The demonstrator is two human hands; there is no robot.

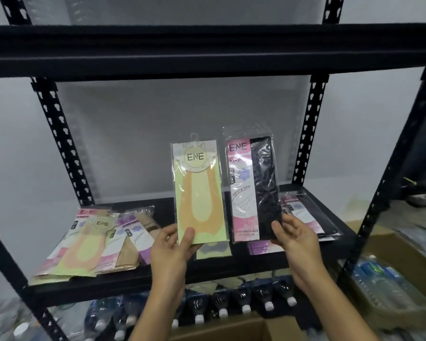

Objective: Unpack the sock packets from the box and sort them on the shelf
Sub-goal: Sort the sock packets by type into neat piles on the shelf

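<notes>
My left hand [171, 244] pinches the bottom edge of a yellow-green packet with orange socks [198, 190], held upright above the black shelf [207, 274]. Beside it, my right hand [294, 238] grips the lower corner of a pink-labelled packet with black socks [252, 185], also upright. On the shelf's left lies a fanned pile of beige and orange sock packets [96, 242]. A stack of black sock packets [305, 215] lies at the shelf's right. Two more packets lie flat under the held ones. The cardboard box [226, 328] shows at the bottom edge.
Black slotted uprights [57, 141] frame the shelf, and a black beam [207, 50] crosses above. Packs of bottles with white caps [231, 306] fill the level below. Another cardboard box with wrapped bottles [391, 271] stands at the right.
</notes>
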